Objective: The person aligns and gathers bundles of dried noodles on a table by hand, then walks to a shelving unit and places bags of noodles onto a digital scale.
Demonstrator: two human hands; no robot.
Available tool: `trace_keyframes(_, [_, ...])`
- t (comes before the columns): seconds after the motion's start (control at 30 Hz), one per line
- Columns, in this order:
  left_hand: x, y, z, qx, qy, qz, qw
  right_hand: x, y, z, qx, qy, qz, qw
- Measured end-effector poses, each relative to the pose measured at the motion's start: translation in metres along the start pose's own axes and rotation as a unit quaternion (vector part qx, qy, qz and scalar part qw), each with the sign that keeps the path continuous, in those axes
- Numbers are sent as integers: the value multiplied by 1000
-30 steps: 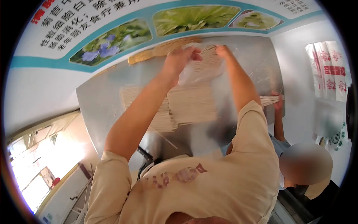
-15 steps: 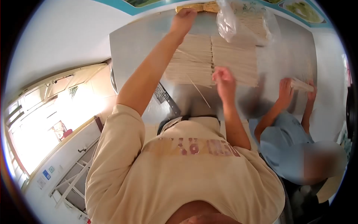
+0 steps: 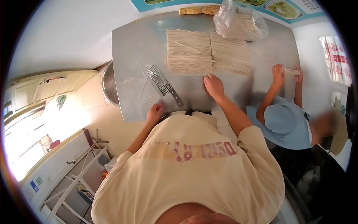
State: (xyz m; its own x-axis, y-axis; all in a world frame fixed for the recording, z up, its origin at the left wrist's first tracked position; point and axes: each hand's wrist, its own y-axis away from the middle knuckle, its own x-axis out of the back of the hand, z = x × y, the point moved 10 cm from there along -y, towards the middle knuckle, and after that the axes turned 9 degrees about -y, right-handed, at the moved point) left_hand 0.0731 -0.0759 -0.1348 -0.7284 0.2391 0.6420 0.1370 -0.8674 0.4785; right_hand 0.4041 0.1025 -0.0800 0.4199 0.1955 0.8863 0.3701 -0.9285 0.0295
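My right hand (image 3: 214,86) is closed, its fingertips just off the near edge of two side-by-side stacks of thin pale sticks that look like dried noodles (image 3: 189,52). Whatever its fingers may hold is too small to see. Low by the table's front edge, my left hand (image 3: 155,114) has its fingers curled in; their contents are hidden. Between that hand and the stacks lies a knife (image 3: 160,80) with a patterned blade and a dark handle. Broken noodle pieces (image 3: 143,86) are scattered left of the blade.
A clear plastic bag (image 3: 238,23) with more noodles stands at the back of the metal table (image 3: 272,48), beside a straw brush (image 3: 199,10). To my right, a co-worker in blue (image 3: 285,123) holds a noodle bundle (image 3: 290,72). A metal basin (image 3: 110,84) sits past the left edge.
My left hand has come back from the straw brush to the table's front edge. My right hand has moved slightly nearer to me. The loose stick before the stacks is no longer there.
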Motion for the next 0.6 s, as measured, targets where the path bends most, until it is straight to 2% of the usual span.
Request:
trace_keyframes(0.07, [-15,0,-26,-2,-19,-56,998,36,-27,-18,10,1,87,996])
trace_keyframes(0.1, [-20,-3,-30,-4,-16,-57,998,43,-32,-30,10,5,87,996])
trace_keyframes(0.17, [-19,-11,-29,-54,-85,-38,994,43,-39,-51,-33,-108,93,989])
trace_keyframes(0.2, [-13,-15,-30,-47,-86,-37,995,16,-36,-59,-83,-170,3,982])
trace_keyframes(0.23, [-6,-21,-24,-44,-89,-40,994,1,-28,-77,-80,-176,-4,981])
trace_keyframes(0.3, [10,-36,-19,-36,-95,-39,994,-56,-6,-107,-100,-167,-107,975])
trace_keyframes(0.37, [20,-55,-17,-37,-117,-56,991,-107,14,-130,-62,-101,-194,974])
trace_keyframes(0.4, [27,-65,-18,-34,-119,-54,991,-115,19,-142,-24,-96,-170,981])
trace_keyframes(0.43, [37,-76,-18,-36,-197,-36,979,-129,17,-141,-22,-98,-168,981])
trace_keyframes(0.47, [47,-85,-19,-37,-275,-20,961,-141,15,-132,-53,-107,-147,982])
trace_keyframes(0.53, [69,-102,-24,-11,-261,-6,965,-136,8,-127,-91,-115,-124,981])
trace_keyframes(0.57, [80,-111,-26,13,-243,8,970,-144,14,-111,-216,-276,-197,916])
trace_keyframes(0.6, [89,-117,-16,3,-241,4,971,-146,26,-108,-329,-424,-256,804])
